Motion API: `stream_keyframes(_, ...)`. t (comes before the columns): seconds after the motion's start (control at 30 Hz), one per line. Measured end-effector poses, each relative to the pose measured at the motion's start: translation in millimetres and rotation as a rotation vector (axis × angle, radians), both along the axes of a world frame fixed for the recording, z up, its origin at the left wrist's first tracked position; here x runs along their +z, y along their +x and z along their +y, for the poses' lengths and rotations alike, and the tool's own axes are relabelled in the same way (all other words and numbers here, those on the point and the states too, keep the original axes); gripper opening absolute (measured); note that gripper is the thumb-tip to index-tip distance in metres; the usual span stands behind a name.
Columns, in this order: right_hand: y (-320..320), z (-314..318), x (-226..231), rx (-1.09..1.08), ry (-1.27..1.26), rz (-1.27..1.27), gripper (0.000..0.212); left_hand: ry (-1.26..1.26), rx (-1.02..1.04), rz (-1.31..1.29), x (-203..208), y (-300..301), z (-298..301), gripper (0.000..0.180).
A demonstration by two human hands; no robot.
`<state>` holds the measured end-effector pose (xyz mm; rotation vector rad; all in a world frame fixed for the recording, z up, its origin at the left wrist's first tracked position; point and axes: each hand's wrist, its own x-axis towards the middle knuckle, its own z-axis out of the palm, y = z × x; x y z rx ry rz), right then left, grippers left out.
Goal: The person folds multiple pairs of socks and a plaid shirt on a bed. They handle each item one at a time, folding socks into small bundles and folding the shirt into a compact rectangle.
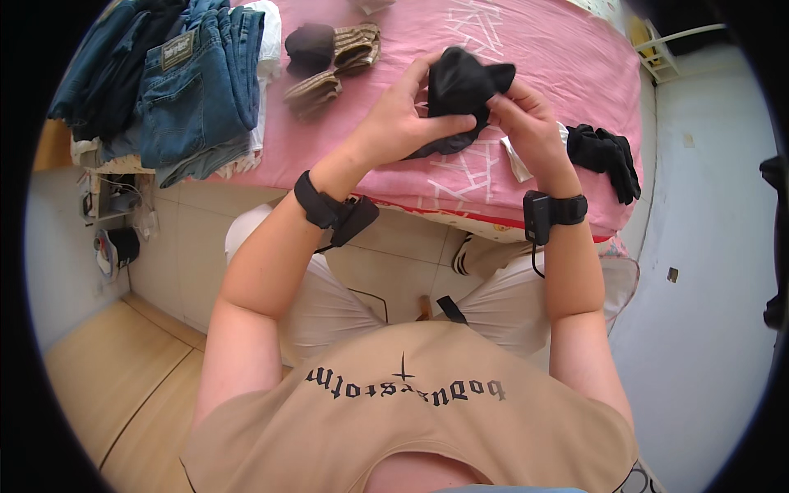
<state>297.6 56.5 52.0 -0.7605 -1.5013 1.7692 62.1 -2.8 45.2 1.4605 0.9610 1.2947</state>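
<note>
A soft black sock [460,82] is held up above the bed between my two hands, bunched and partly folded. My left hand [403,119] grips its left side, thumb stretched across the front and fingers behind. On the right, my right hand [532,119] pinches a corner of the cloth between thumb and fingertips. More black cloth [456,144] hangs beneath; I cannot tell whether it belongs to the same sock. Beside my right wrist lies a pile of black socks [604,156], with a white piece [516,160] partly hidden by that hand.
Folded blue jeans [201,94] are stacked at the bed's left. Brown striped bundles [356,48] and a dark bundle [310,49] sit left of my hands on the pink sheet [559,41]. A white metal rack [678,41] stands at the far right.
</note>
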Motion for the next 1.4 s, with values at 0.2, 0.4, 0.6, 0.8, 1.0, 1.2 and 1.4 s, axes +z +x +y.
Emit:
stream_keyframes(0.2, -9.9, -5.3, -0.2, -0.176, 0.287, -0.417, 0.074, 0.035, 0.124, 0.173, 5.7, -11.0, 2.1, 0.041)
stream_keyframes(0.4, -14.9, -16.1, 10.6, 0.111, 0.059, 0.089, 0.059, 0.175, 0.158, 0.285, 10.3, -5.5, -5.0, 0.046)
stream_keyframes(0.6, 3.3, 9.6, -8.9, 0.000, -0.054, 0.109, 0.014, 0.231, 0.217, 0.404, 13.1, -19.8, -1.9, 0.045)
stream_keyframes(0.8, 14.9, 27.6, -21.7, -0.327, -0.326, -0.014, 0.014, -0.163, 0.189, 0.641, 0.7, -36.4, -2.6, 0.051)
stream_keyframes(1.0, 19.4, 16.5, -12.7, 0.002, 0.330, -0.615, 0.039, -0.219, 0.072, 0.877, -12.9, -43.9, -2.9, 0.053)
stream_keyframes(1.2, 28.0, 15.4, 1.2, 0.139, 0.280, -0.708, 0.073, 0.082, 0.206, 0.862, -1.3, -37.6, -9.0, 0.048)
stream_keyframes(1.4, 32.3, 11.1, 10.7, 0.341, 0.582, -0.831, 0.058, 0.121, 0.103, 1.168, -4.3, -5.1, -30.4, 0.049)
